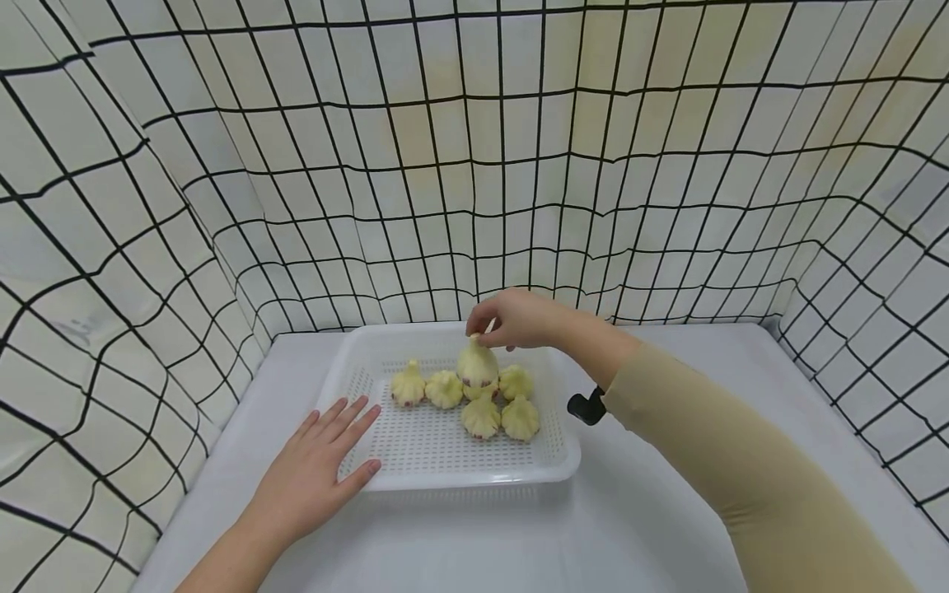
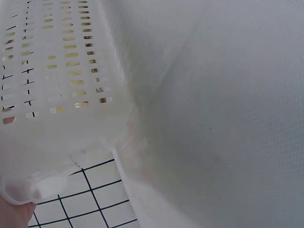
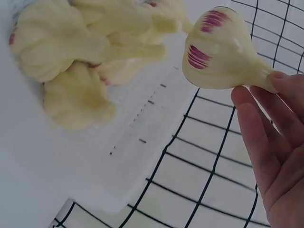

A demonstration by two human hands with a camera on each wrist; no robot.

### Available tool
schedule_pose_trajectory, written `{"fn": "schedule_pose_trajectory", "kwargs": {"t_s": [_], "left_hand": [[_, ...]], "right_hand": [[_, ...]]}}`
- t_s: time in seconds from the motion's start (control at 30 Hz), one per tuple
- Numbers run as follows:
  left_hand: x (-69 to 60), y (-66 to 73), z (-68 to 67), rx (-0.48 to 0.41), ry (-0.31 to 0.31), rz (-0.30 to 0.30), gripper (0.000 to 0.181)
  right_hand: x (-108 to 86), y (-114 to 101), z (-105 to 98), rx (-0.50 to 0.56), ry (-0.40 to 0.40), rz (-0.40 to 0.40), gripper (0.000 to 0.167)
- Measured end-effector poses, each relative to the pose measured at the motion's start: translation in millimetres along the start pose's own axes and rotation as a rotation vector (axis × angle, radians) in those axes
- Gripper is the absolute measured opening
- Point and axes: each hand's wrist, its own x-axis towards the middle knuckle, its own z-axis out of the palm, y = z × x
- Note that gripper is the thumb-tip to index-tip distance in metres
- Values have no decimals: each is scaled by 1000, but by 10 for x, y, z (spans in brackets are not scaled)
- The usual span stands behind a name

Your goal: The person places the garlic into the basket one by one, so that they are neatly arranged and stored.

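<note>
My right hand (image 1: 519,319) pinches a pale yellow garlic bulb (image 1: 477,364) by its stem, above the white perforated basket (image 1: 437,479). In the right wrist view this garlic bulb (image 3: 218,52) shows purple streaks, and the fingers of my right hand (image 3: 275,118) hold the stem end. Several more garlic bulbs (image 1: 445,389) lie in the middle and right part of the basket. With fingers spread, my left hand (image 1: 315,469) is at the basket's left front edge; whether its palm touches the rim cannot be made out.
The basket stands on a white tabletop (image 1: 638,511). Black grid netting (image 1: 504,165) over white sheeting rises behind and on both sides. A small black device (image 1: 587,407) sits at the right wrist. Part of the basket's slotted wall (image 2: 61,71) fills the left wrist view's upper left.
</note>
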Motion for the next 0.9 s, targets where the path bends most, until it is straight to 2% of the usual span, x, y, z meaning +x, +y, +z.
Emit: {"fn": "schedule_pose_trajectory", "kwargs": {"t_s": [0.2,0.43,0.73,0.9], "left_hand": [[5,-15,24,-5,-13,-6,69],[16,-20,28,-5,-21,-11,70],[14,-11,-1,-6,-21,-11,69],[6,-6,-4,-11,-7,-9,69]], "right_hand": [[179,-172,133,-80,-76,-56,11],[312,-252,313,-230,-114,-135,10],[421,-292,499,-229,-155,-160,8],[446,-320,574,-261,-186,-155,8]]}}
